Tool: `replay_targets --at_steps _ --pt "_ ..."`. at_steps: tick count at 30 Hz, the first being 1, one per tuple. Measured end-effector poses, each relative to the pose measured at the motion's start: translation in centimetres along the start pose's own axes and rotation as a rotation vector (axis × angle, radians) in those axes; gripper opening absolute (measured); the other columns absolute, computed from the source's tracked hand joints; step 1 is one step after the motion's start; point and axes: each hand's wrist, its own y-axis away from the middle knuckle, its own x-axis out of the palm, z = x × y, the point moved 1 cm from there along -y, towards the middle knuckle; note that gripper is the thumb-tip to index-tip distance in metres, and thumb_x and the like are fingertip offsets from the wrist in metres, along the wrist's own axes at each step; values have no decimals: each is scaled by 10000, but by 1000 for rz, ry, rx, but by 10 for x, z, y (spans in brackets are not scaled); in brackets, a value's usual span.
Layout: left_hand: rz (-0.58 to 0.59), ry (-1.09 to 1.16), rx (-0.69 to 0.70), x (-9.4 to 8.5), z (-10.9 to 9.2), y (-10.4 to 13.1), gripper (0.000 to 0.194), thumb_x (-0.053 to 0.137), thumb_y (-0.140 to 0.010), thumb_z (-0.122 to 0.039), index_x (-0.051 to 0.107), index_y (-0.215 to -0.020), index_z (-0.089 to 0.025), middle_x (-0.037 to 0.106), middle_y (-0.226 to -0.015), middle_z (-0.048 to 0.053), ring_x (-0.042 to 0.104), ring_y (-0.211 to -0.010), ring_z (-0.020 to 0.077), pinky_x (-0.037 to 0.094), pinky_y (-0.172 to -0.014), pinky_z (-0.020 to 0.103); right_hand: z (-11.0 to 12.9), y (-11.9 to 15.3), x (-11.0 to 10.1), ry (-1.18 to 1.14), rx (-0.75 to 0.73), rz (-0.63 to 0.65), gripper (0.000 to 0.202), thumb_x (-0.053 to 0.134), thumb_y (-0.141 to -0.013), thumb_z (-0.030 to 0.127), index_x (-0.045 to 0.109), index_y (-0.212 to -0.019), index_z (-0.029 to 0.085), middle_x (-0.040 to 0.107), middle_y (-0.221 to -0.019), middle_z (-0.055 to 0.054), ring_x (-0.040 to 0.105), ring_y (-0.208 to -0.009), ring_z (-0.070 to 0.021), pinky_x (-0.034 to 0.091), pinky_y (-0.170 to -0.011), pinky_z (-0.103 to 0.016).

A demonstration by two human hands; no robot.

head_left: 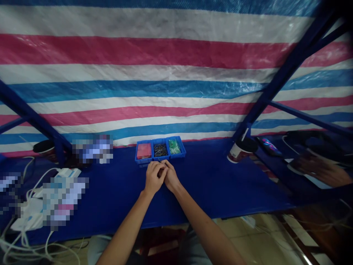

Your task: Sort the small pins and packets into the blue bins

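Note:
Both hands meet over the blue table, just in front of three small blue bins. My left hand (154,178) has its fingers curled and touches the other hand. My right hand (171,176) is closed beside it, fingertips together with the left ones. A small dark tip shows at the fingertips near the bins, too small to name. The left bin holds pink-red pieces (143,150), the middle one dark screws or nails (160,150), and the right one green and clear packets (174,146).
White power strips and cables (30,213) lie at the left. A dark-lidded tub (238,151) stands right of the bins. Farther right are a phone (270,146) and another person's hand (322,169). Blue frame bars slant up on both sides before a striped sheet.

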Motion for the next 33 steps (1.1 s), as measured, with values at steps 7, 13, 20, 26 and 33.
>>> replay_targets --at_steps 7,13,20,26,33 --pt "-169 111 -342 -4 24 -1 243 605 -911 -361 641 -1082 -192 662 -971 71 613 -867 196 478 -750 293 7 -1 -8 509 -269 -54 246 650 -845 412 593 -775 183 490 -572 59 398 -410 -71 309 -400 -205" --pt "-35 323 -533 -3 36 -1 271 613 -883 -445 684 -916 -186 674 -764 15 623 -720 168 467 -709 253 6 1 -12 741 -359 -108 161 611 -864 352 638 -866 194 624 -751 2 507 -499 -108 401 -464 -231" --pt "86 451 -549 -4 33 -2 302 576 -902 -468 661 -918 -179 607 -670 -4 574 -634 145 450 -649 239 14 5 -11 918 -482 -118 130 575 -883 305 661 -884 209 653 -907 -42 578 -592 -135 471 -544 -255" --pt "158 423 -530 -7 28 -4 306 559 -910 -473 647 -876 -181 599 -669 -8 564 -638 144 435 -647 235 21 9 -8 938 -508 -99 124 564 -892 286 659 -902 207 640 -878 -30 562 -562 -127 472 -568 -263" --pt "184 388 -500 -6 27 -3 355 503 -936 -486 640 -821 -179 588 -649 -10 539 -610 144 419 -630 235 21 10 -5 932 -495 -64 148 550 -904 276 687 -900 222 636 -905 -42 543 -592 -139 462 -598 -279"
